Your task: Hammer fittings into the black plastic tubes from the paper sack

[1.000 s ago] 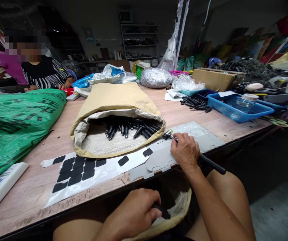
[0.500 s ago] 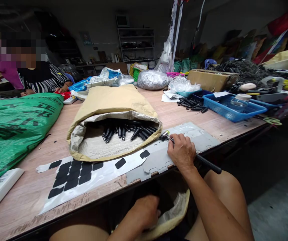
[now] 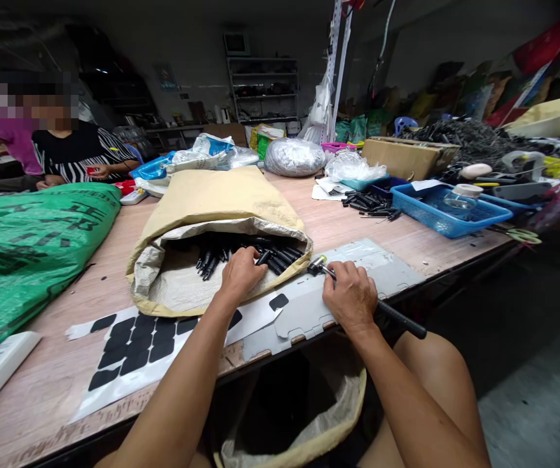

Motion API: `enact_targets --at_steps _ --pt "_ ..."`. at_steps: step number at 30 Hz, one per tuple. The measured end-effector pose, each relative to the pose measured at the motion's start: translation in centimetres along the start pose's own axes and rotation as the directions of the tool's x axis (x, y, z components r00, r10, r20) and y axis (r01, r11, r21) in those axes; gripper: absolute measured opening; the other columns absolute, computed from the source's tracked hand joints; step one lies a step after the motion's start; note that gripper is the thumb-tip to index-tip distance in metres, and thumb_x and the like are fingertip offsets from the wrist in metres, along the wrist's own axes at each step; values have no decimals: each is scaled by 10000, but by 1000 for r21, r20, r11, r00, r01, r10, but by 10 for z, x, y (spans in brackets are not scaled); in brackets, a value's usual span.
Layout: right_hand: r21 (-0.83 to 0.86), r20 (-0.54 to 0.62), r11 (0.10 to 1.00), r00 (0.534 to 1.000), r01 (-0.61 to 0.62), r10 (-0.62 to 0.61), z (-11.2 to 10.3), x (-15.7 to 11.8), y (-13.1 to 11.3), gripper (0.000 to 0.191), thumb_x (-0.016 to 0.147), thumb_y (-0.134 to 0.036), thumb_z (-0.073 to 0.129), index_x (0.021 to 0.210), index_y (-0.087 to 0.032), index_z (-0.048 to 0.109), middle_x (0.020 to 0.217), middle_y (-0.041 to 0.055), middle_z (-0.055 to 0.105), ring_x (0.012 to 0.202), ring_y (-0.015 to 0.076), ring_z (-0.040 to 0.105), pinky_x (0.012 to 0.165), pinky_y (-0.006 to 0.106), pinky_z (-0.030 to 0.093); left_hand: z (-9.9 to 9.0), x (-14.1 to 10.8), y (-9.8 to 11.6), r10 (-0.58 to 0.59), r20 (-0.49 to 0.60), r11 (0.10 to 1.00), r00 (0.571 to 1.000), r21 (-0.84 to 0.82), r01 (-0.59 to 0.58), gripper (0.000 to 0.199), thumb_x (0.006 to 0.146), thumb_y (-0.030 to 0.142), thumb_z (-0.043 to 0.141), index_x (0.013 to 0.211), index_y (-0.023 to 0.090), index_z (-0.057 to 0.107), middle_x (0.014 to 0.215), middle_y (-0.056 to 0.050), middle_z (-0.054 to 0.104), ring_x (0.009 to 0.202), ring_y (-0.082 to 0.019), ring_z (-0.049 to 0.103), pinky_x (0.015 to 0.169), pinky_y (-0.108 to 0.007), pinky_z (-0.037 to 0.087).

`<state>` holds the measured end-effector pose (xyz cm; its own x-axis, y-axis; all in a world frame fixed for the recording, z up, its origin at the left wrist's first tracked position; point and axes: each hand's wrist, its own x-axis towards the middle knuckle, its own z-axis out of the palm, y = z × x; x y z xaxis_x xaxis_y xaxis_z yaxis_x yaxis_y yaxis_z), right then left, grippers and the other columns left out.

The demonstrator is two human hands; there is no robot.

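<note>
My left hand (image 3: 241, 274) reaches into the mouth of a tan woven sack (image 3: 221, 195) lying on the table. Its fingers are curled down onto the black cylindrical parts (image 3: 280, 255) heaped inside; the fingertips are partly hidden. In my right hand (image 3: 351, 292) is a hammer (image 3: 401, 318) with a dark handle. Its metal head, with a yellow-green end, rests over a grey sheet (image 3: 382, 270) beside the sack's right corner. Below the table edge, a second tan sack (image 3: 329, 442) hangs open between the legs, dark inside.
A white sheet of black stickers (image 3: 85, 396) lies before the sack. To the left are a green sack (image 3: 31, 240) and a white box (image 3: 2, 370). Blue basket (image 3: 448, 224) and loose black parts (image 3: 370, 205) stand right. A co-worker (image 3: 82, 153) sits across at left.
My left hand has come up out of the lower sack and into the mouth of the sack on the table. The right hand keeps the hammer in nearly the same place.
</note>
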<state>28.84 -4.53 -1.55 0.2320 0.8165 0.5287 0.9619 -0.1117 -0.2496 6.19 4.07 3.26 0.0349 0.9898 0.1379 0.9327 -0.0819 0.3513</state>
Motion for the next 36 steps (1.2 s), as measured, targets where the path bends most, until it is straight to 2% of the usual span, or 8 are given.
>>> enact_targets --at_steps 4,9,14,21,24,27,30,36 --pt "10 4 1000 1000 -14 14 -1 0 0 201 915 -242 585 1088 -248 689 1029 55 665 956 230 518 784 351 277 -11 -14 -8 27 16 999 1000 -30 -26 152 845 292 656 965 207 694 1028 -73 729 939 -251 652 743 -325 437" --pt "-6 7 999 999 -34 34 -1 0 -2 268 916 -256 600 1171 -243 681 1044 67 661 967 235 530 780 353 288 -32 -70 -21 214 27 938 976 -284 -198 224 855 411 675 988 236 720 955 -26 721 872 -225 632 738 -324 448" --pt "-9 35 1000 999 -19 19 0 3 1 227 932 -259 607 1134 -262 709 1023 61 668 958 235 544 761 350 299 -14 -104 -41 283 8 892 959 -368 -261 211 853 397 686 976 241 757 919 -43 702 948 -251 607 846 -371 456" --pt "187 -15 982 1000 10 -7 -18 -3 -4 251 971 -233 543 1150 -220 718 1044 84 691 985 235 598 804 343 409 -2 -103 -49 261 -56 871 964 -417 -260 179 849 337 706 983 219 713 933 -40 688 933 -241 582 846 -370 451" --pt "480 -38 874 998 68 -57 -34 -14 -24 268 996 -262 503 1165 -207 703 1072 80 702 1005 217 635 865 337 471 -4 -104 -49 266 -58 866 962 -424 -265 133 842 318 714 937 225 713 917 -31 686 938 -239 578 851 -366 442" --pt "681 37 724 981 113 -188 -43 -26 -47 269 997 -256 495 1167 -214 701 1065 66 710 1002 199 657 898 325 502 -1 -104 -51 248 -59 864 967 -439 -248 117 822 303 730 914 232 721 904 -23 687 939 -239 581 851 -364 439" --pt "713 70 683 953 158 -293 -44 -34 -66 288 996 -243 494 1198 -229 699 1050 60 715 983 196 663 892 320 517 2 -103 -52 227 -48 855 973 -469 -223 114 803 283 740 903 233 719 904 -18 691 946 -236 588 859 -363 439" --pt "607 26 739 923 291 -384 -41 -44 -83 323 1002 -201 483 1244 -241 693 988 60 700 949 188 649 871 287 505 1 -101 -51 215 -50 856 975 -472 -212 97 779 267 743 795 216 662 827 -7 633 883 -219 565 812 -342 427"
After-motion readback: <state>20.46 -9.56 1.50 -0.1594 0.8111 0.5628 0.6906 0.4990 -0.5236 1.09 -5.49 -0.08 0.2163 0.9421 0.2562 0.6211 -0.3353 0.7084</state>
